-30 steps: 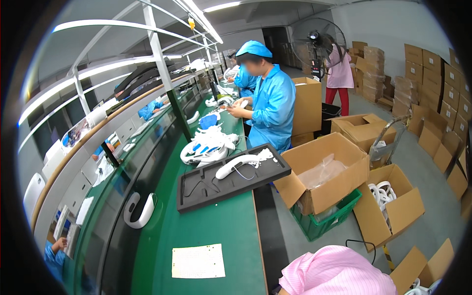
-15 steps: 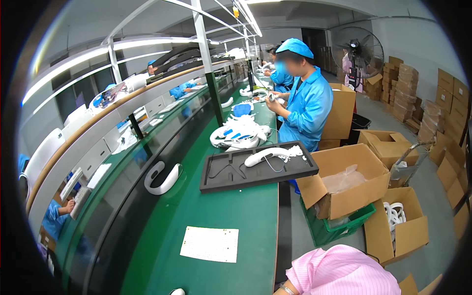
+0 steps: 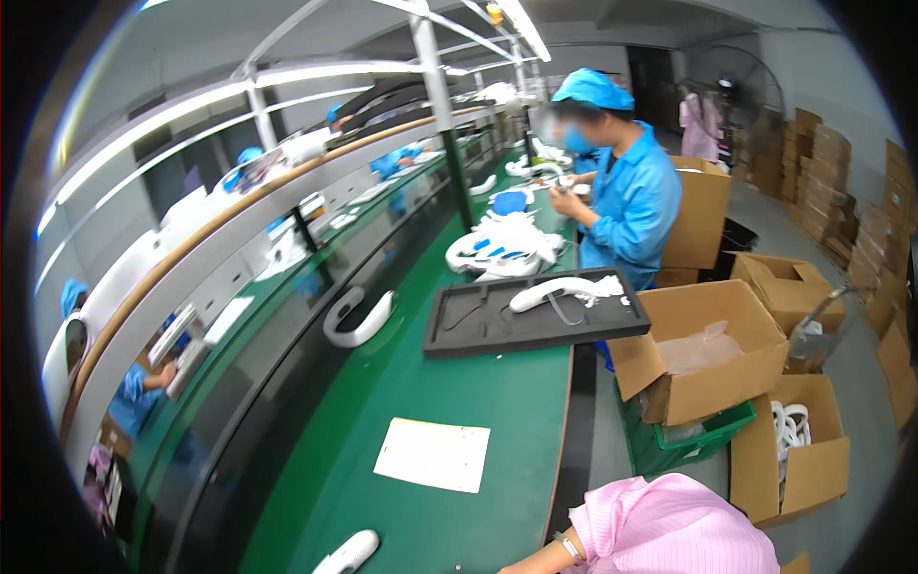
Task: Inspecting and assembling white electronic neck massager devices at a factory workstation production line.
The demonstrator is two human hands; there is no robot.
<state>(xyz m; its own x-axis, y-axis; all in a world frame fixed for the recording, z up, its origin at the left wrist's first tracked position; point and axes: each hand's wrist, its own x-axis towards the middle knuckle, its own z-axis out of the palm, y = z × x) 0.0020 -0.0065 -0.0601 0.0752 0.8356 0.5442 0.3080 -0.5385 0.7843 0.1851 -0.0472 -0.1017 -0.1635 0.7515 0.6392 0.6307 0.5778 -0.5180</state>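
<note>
1 pink-sleeved forearm [image 3: 612, 536] at green bench [image 3: 497, 383], hands out of view; grip cannot be told

The view swung left and down: the tray [image 3: 535, 323] and paper [image 3: 433, 454] shifted right, and a white part [image 3: 347, 554] came into view at the near edge.

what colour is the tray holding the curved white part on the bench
Black; the tray shows best in the head view, on the green bench.
</note>
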